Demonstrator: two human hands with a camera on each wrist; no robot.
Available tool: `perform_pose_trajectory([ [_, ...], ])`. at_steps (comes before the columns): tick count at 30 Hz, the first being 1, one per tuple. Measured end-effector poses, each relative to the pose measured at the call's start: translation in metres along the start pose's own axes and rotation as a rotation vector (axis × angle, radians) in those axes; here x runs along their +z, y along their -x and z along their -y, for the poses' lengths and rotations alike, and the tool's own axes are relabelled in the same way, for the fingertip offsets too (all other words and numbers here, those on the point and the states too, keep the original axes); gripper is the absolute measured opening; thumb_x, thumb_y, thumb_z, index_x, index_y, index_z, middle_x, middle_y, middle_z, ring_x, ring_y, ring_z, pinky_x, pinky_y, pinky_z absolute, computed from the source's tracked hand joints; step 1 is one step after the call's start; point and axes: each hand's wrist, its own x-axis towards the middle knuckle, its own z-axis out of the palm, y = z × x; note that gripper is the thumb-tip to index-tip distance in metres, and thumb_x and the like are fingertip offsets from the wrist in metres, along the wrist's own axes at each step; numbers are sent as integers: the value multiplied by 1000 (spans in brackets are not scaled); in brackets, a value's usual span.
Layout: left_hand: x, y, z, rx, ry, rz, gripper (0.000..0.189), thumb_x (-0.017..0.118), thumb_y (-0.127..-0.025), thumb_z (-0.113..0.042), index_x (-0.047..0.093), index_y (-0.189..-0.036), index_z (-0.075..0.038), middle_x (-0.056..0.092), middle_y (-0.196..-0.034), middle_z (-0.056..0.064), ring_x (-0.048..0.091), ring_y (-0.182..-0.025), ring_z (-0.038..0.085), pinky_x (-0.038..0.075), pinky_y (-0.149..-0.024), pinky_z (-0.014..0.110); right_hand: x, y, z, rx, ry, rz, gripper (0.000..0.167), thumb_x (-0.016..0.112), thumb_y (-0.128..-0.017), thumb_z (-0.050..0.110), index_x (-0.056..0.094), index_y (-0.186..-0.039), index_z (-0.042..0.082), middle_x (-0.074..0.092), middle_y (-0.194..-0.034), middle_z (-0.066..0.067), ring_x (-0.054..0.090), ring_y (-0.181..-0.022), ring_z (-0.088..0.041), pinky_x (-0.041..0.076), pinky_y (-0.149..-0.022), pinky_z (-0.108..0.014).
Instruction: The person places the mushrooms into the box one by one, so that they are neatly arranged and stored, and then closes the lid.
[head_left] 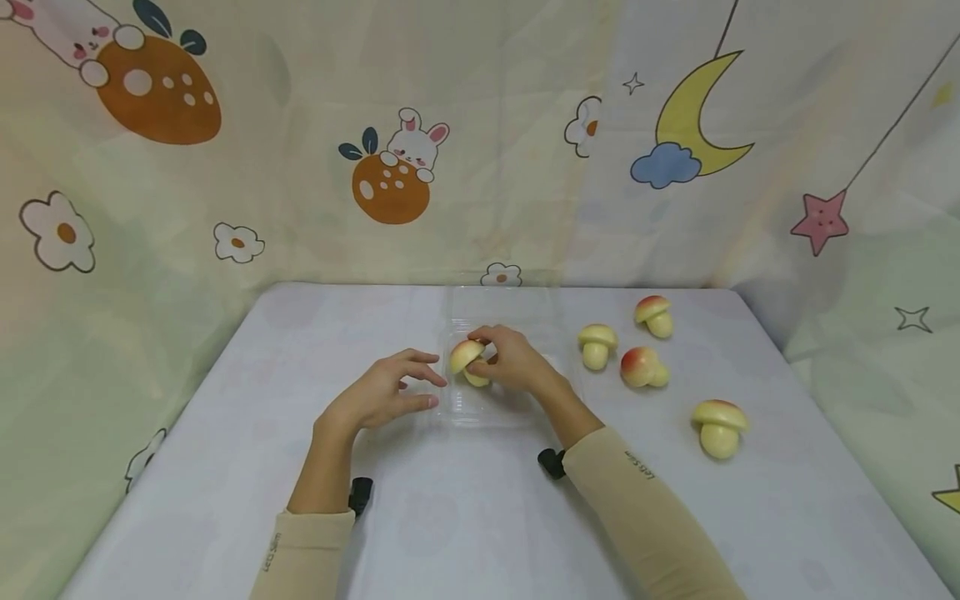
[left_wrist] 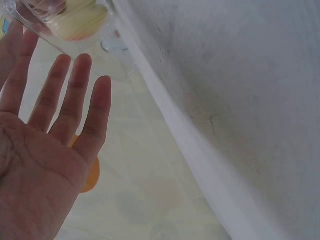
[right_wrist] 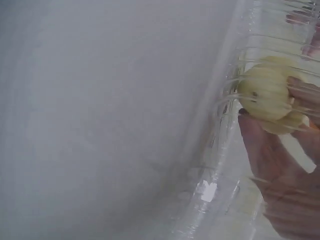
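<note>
A clear plastic box (head_left: pixel 517 412) with its lid raised at the back stands mid-table. Inside its left part, my right hand (head_left: pixel 512 358) holds a toy mushroom (head_left: pixel 467 357) with a yellow and reddish cap, thumb and fingers around it. Through the ribbed clear wall, the right wrist view shows the pale mushroom (right_wrist: pixel 265 92) between the fingers. Just left of the box is my left hand (head_left: pixel 386 390), its fingers extended toward the box's side and holding nothing. The left wrist view shows that palm and its spread fingers (left_wrist: pixel 80 100) close to the box edge.
Several more toy mushrooms lie to the right of the box: one at the back (head_left: pixel 654 317), one upright nearby (head_left: pixel 597 346), one on its side (head_left: pixel 643 367) and one nearer the front (head_left: pixel 720 428). A patterned curtain (head_left: pixel 495 192) hangs behind the white-covered table (head_left: pixel 450 517).
</note>
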Motion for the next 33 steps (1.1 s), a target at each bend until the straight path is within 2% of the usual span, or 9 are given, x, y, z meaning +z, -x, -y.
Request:
perform_pose_trajectory([
  [6,1,0,1,-4,2,-2,25,78,-93,-26,77,-117,-17,53,-152,9,49,-141,31,50,-105,56,2,-2,1,-9,82,3,55,75,-94,22,56,-144,7,62,-134,-13,69,-100,-24,58,-90,-36],
  [17,0,-1,1,2,8,-1,23,78,-93,-24,78,-116,-17,53,-151,9,49,-140,30,50,-105,56,2,-2,5,18,107,-27,62,77,-94,26,51,-148,8,61,-132,-14,70,-97,-24,59,-86,-35],
  [25,-1,-2,1,0,0,9,24,78,-93,-24,78,-115,-16,53,-151,9,51,-138,31,50,-104,57,-1,-2,10,14,207,-31,63,77,-94,30,51,-148,11,62,-132,-11,68,-97,-22,57,-90,-37],
  [33,1,-3,2,-8,-4,4,23,78,-93,-24,78,-115,-17,53,-151,8,50,-139,31,51,-104,58,-7,3,13,15,251,-30,64,77,-93,33,51,-149,12,60,-135,-12,67,-102,-24,57,-89,-40],
])
